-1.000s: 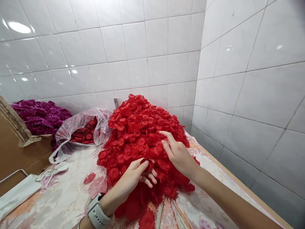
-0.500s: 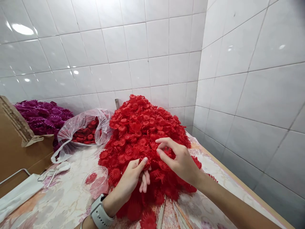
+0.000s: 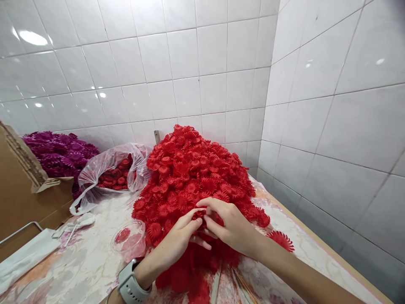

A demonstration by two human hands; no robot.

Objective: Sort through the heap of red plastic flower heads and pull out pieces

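Observation:
Between my hands is a small red artificial flower (image 3: 199, 214), partly hidden by fingers. My left hand (image 3: 177, 240), with a pale watch on its wrist, pinches it between thumb and fingers. From the right, my right hand (image 3: 230, 223) has its thumb and curved fingers closed around the flower's other side. Both hands are over the lower front of a tall pile of red artificial flowers (image 3: 193, 164) with curled, fringed petals. One loose red flower (image 3: 281, 240) lies beyond my right forearm.
At left, a clear plastic bag (image 3: 90, 169) holds more red flowers, beside purple flowers (image 3: 57, 152) and a cardboard box (image 3: 28, 181). A clear plastic cup (image 3: 129, 240) sits near my left wrist. Thin sticks (image 3: 240, 287) lie in front. Tiled walls (image 3: 211, 93) enclose the back and right.
My right hand has come down and left, from apart to closing on the flower in my left hand. The loose flower at right shows more fully.

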